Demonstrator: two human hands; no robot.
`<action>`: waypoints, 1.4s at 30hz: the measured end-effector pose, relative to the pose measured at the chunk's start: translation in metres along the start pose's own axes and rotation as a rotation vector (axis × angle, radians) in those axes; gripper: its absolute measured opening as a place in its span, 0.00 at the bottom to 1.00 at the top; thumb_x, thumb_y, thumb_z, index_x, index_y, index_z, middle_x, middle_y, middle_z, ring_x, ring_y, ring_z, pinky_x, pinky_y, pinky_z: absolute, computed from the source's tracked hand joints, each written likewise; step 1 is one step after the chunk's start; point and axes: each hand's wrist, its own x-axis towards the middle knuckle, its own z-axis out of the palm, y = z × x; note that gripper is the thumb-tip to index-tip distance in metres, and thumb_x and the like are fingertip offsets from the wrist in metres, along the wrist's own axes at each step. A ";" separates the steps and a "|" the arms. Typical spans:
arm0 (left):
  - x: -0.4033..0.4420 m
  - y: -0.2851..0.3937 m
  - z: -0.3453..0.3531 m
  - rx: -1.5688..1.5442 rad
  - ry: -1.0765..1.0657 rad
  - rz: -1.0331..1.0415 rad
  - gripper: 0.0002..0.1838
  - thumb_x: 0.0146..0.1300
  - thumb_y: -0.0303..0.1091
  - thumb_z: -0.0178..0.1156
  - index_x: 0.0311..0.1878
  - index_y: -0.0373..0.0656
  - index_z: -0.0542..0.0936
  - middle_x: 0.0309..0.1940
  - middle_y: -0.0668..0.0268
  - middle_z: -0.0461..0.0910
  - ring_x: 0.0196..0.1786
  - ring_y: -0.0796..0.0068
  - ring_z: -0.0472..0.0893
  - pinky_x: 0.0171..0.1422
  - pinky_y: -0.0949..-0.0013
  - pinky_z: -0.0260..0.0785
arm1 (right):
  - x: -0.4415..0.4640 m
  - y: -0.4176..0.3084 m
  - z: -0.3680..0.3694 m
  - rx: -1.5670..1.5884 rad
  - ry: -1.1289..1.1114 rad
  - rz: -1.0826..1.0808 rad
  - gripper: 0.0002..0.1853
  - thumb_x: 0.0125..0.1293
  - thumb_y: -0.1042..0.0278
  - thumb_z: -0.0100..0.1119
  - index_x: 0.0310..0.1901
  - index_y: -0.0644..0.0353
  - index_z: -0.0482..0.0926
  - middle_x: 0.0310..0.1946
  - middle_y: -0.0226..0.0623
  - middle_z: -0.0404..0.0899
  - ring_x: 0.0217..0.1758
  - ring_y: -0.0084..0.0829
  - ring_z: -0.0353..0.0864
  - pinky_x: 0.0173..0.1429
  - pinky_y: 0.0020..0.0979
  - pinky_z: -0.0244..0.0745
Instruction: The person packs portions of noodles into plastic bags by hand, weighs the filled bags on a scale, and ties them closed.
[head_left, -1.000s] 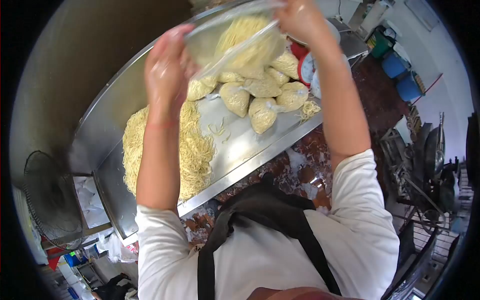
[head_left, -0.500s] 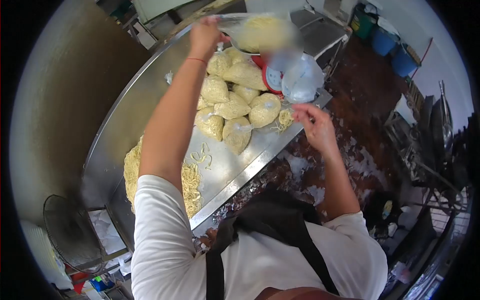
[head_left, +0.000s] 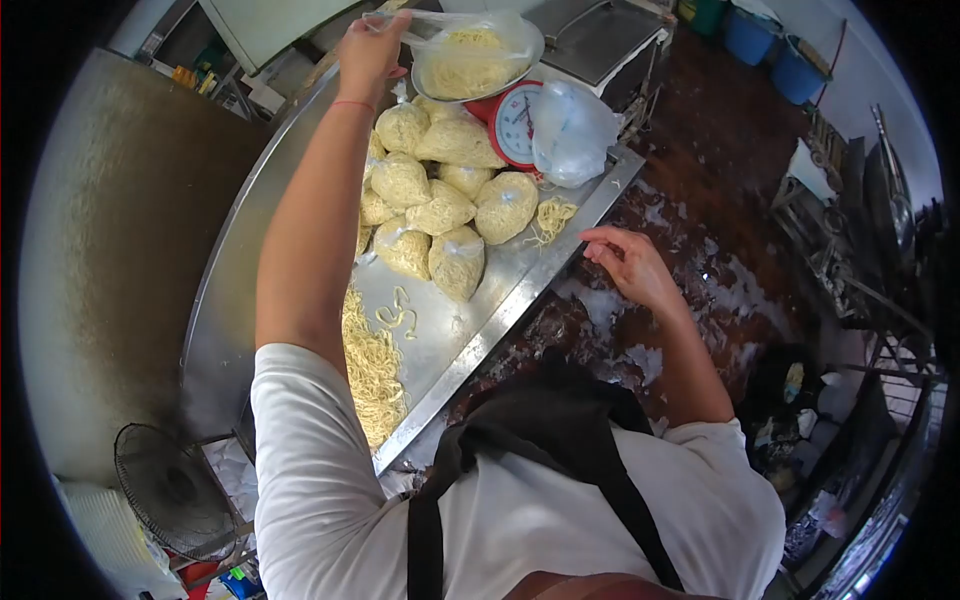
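Observation:
My left hand [head_left: 370, 50] pinches the open end of a clear plastic bag of noodles [head_left: 470, 65], which rests in the metal pan of a red dial scale [head_left: 516, 124]. Beyond the table's front edge hangs my right hand [head_left: 628, 262], empty, with its fingers apart and slightly curled. Several tied bags of noodles [head_left: 440, 207] are heaped on the metal table [head_left: 440, 340] in front of the scale. A small bunch of loose noodles [head_left: 553, 218] lies near the edge. My left arm partly covers a larger noodle pile [head_left: 370, 375].
Clear plastic bags [head_left: 573, 133] hang against the scale's right side. A black fan [head_left: 175, 490] stands at the lower left. Blue buckets [head_left: 752, 38] are at the upper right, on a wet red floor [head_left: 700, 210]. Metal racks line the right side.
The noodle bag went from between both raised hands onto the scale pan. My right hand let go and came down to the right; my left hand still holds the bag's end. The view has shifted.

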 end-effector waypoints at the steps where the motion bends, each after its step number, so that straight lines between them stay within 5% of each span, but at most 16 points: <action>1: -0.004 0.000 0.004 0.018 0.014 0.016 0.22 0.68 0.43 0.61 0.53 0.33 0.76 0.18 0.70 0.71 0.18 0.79 0.72 0.28 0.66 0.79 | -0.003 0.000 -0.001 -0.006 -0.009 0.021 0.10 0.69 0.72 0.57 0.50 0.60 0.81 0.34 0.40 0.85 0.35 0.32 0.84 0.42 0.31 0.77; 6: -0.004 -0.028 0.015 -0.186 -0.025 0.029 0.15 0.71 0.38 0.58 0.51 0.34 0.76 0.19 0.69 0.71 0.18 0.78 0.73 0.26 0.68 0.77 | -0.015 0.008 0.005 0.006 -0.045 0.078 0.10 0.70 0.71 0.57 0.49 0.62 0.81 0.34 0.38 0.86 0.38 0.28 0.86 0.45 0.30 0.78; 9: -0.003 -0.045 0.013 -0.452 -0.066 0.048 0.12 0.73 0.35 0.54 0.50 0.35 0.77 0.19 0.71 0.69 0.18 0.79 0.71 0.25 0.70 0.76 | -0.007 0.009 0.021 0.012 -0.069 0.012 0.13 0.68 0.72 0.57 0.54 0.61 0.79 0.40 0.43 0.85 0.41 0.39 0.85 0.47 0.36 0.78; 12: -0.052 0.009 -0.010 -0.455 0.110 0.109 0.13 0.76 0.39 0.50 0.45 0.39 0.78 0.20 0.72 0.70 0.17 0.81 0.69 0.22 0.73 0.70 | 0.029 -0.038 0.029 -0.307 0.098 -0.349 0.22 0.65 0.74 0.58 0.61 0.59 0.74 0.52 0.46 0.81 0.52 0.45 0.81 0.58 0.39 0.75; 16: -0.128 0.051 -0.065 -0.679 0.205 0.222 0.13 0.76 0.42 0.50 0.42 0.43 0.78 0.20 0.73 0.70 0.17 0.83 0.68 0.21 0.74 0.67 | 0.083 -0.148 0.026 -0.473 0.381 -0.751 0.35 0.61 0.70 0.63 0.71 0.53 0.64 0.65 0.41 0.71 0.72 0.44 0.63 0.76 0.56 0.52; 19: -0.199 0.039 -0.122 -0.628 0.252 0.212 0.14 0.76 0.39 0.51 0.48 0.38 0.78 0.20 0.73 0.68 0.18 0.82 0.67 0.24 0.74 0.72 | 0.093 -0.195 0.051 -0.732 0.196 -0.863 0.38 0.60 0.64 0.65 0.73 0.49 0.63 0.65 0.38 0.71 0.76 0.40 0.57 0.76 0.63 0.46; 20: -0.221 0.023 -0.135 -0.576 0.327 0.115 0.14 0.76 0.39 0.51 0.47 0.38 0.78 0.20 0.73 0.66 0.17 0.82 0.67 0.23 0.74 0.72 | 0.099 -0.191 0.071 -0.683 0.124 -0.888 0.30 0.60 0.61 0.65 0.66 0.44 0.72 0.55 0.37 0.79 0.69 0.40 0.68 0.76 0.68 0.41; 24: -0.302 -0.128 -0.171 -0.350 0.333 -0.304 0.14 0.77 0.39 0.50 0.41 0.38 0.78 0.19 0.72 0.68 0.17 0.83 0.68 0.21 0.74 0.68 | 0.111 -0.106 0.154 -0.517 -0.703 -0.548 0.10 0.61 0.59 0.66 0.39 0.54 0.83 0.27 0.41 0.82 0.37 0.47 0.83 0.55 0.46 0.75; 26: -0.353 -0.183 -0.169 -0.187 0.274 -0.470 0.14 0.77 0.39 0.50 0.40 0.39 0.78 0.20 0.71 0.70 0.17 0.83 0.68 0.20 0.73 0.67 | 0.095 -0.065 0.199 -0.440 -0.895 -0.538 0.08 0.64 0.66 0.64 0.42 0.57 0.82 0.26 0.41 0.83 0.31 0.43 0.83 0.36 0.41 0.75; 29: -0.402 -0.202 -0.196 -0.270 0.326 -0.595 0.13 0.76 0.38 0.50 0.41 0.39 0.78 0.18 0.70 0.70 0.16 0.83 0.68 0.20 0.73 0.68 | 0.059 -0.101 0.204 -0.035 -0.783 -0.221 0.08 0.63 0.71 0.63 0.44 0.58 0.82 0.29 0.40 0.84 0.37 0.39 0.85 0.45 0.39 0.78; 30: -0.415 -0.206 -0.205 -0.341 0.368 -0.624 0.12 0.75 0.37 0.50 0.42 0.39 0.78 0.18 0.70 0.70 0.16 0.82 0.68 0.20 0.72 0.69 | 0.060 -0.082 0.203 0.178 -0.812 0.015 0.21 0.61 0.75 0.63 0.57 0.62 0.77 0.46 0.46 0.84 0.53 0.40 0.83 0.58 0.40 0.76; 34: -0.434 -0.206 -0.205 -0.231 0.250 -0.612 0.11 0.75 0.36 0.51 0.44 0.39 0.79 0.25 0.67 0.76 0.18 0.81 0.71 0.23 0.72 0.71 | 0.020 0.016 0.267 -0.366 -0.593 -0.304 0.53 0.48 0.71 0.72 0.76 0.62 0.51 0.72 0.54 0.58 0.75 0.50 0.57 0.77 0.40 0.54; 37: -0.414 -0.158 -0.183 -0.081 -0.052 -0.306 0.10 0.73 0.35 0.54 0.45 0.40 0.80 0.32 0.60 0.83 0.31 0.60 0.82 0.37 0.61 0.74 | -0.005 -0.018 0.347 -0.153 -0.576 -0.328 0.43 0.50 0.62 0.73 0.69 0.63 0.65 0.64 0.52 0.70 0.69 0.46 0.69 0.70 0.40 0.63; 39: -0.416 -0.159 -0.190 -0.068 -0.218 -0.094 0.16 0.70 0.37 0.59 0.56 0.39 0.78 0.47 0.57 0.81 0.46 0.63 0.81 0.55 0.64 0.75 | -0.004 -0.036 0.371 0.133 -0.563 -0.173 0.37 0.54 0.55 0.73 0.63 0.63 0.73 0.57 0.50 0.77 0.62 0.45 0.76 0.64 0.40 0.70; 41: -0.425 -0.173 -0.197 0.070 0.043 -0.016 0.20 0.66 0.35 0.60 0.60 0.39 0.75 0.53 0.53 0.79 0.58 0.54 0.76 0.64 0.59 0.69 | 0.002 -0.044 0.376 0.354 -0.356 -0.239 0.30 0.59 0.51 0.69 0.57 0.63 0.77 0.50 0.49 0.82 0.56 0.45 0.80 0.58 0.40 0.74; 42: -0.432 -0.183 -0.195 0.134 0.171 0.019 0.23 0.65 0.34 0.61 0.62 0.39 0.74 0.57 0.51 0.78 0.63 0.50 0.73 0.68 0.57 0.65 | 0.000 -0.034 0.377 0.353 -0.454 0.246 0.23 0.67 0.55 0.62 0.56 0.63 0.77 0.51 0.52 0.80 0.56 0.46 0.80 0.58 0.40 0.73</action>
